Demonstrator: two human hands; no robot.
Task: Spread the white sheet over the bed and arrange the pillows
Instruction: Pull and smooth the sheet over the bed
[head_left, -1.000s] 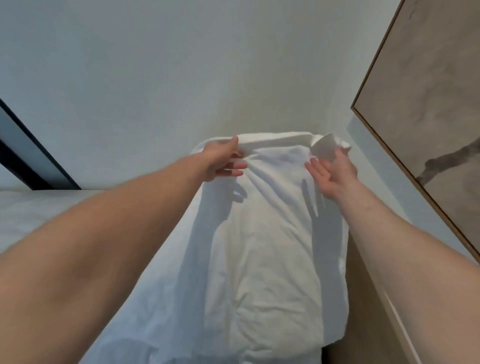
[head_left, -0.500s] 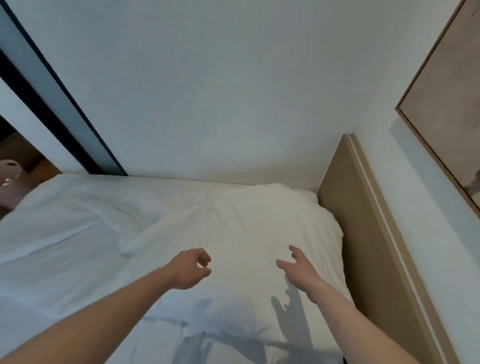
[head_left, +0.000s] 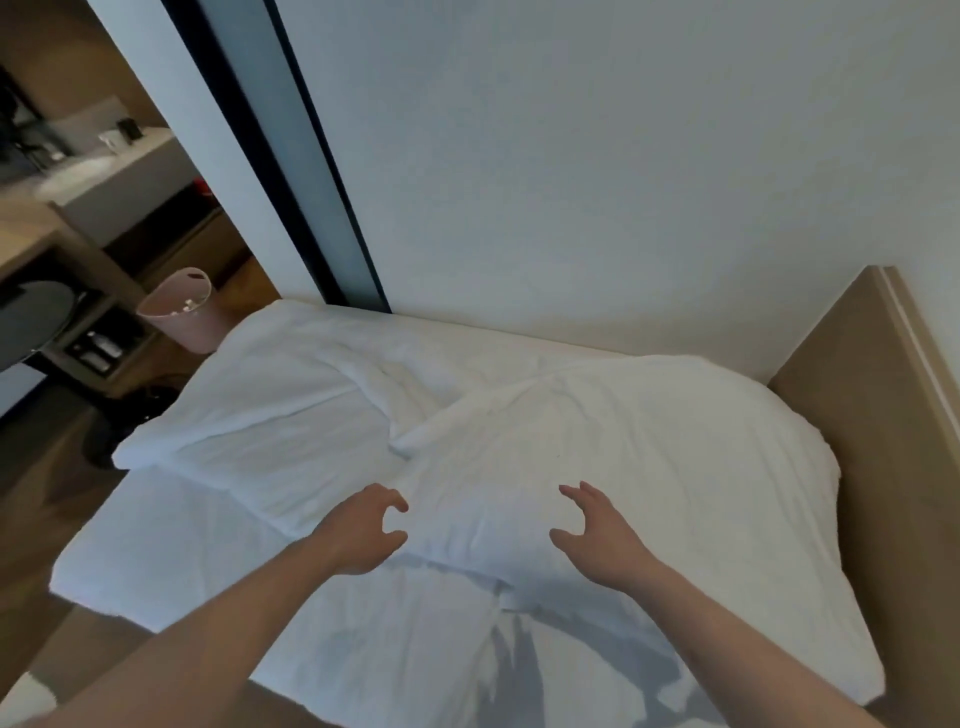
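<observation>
- Hands come first, nearest the camera: the left hand (head_left: 361, 535) and the right hand (head_left: 597, 540) hover side by side over the near edge of the right pillow (head_left: 597, 457), fingers loosely curled and spread, gripping nothing; whether the fingertips brush the fabric cannot be told.
- A second ago both hands held this pillow up by its top edge against the wall; half a second ago it already lay on the bed with the hands let go. Now it lies flat, which suggests placing is done and only patting or squaring it remains.
- White sheet (head_left: 218, 561) shows below and left of that pillow, covering the mattress out to its near and left edges, with mild creases and the arms' shadows across it.
- The right pillow looks plump and wrinkled, its right side tight against the wooden headboard (head_left: 878, 415).
- Further left of it, a second pillow (head_left: 270, 405) lies slightly under its corner, the two overlapping at a fold.
- Beyond the second pillow stands a pink bin (head_left: 182, 312) on the floor, with the white wall (head_left: 571, 182) behind both pillows.
</observation>
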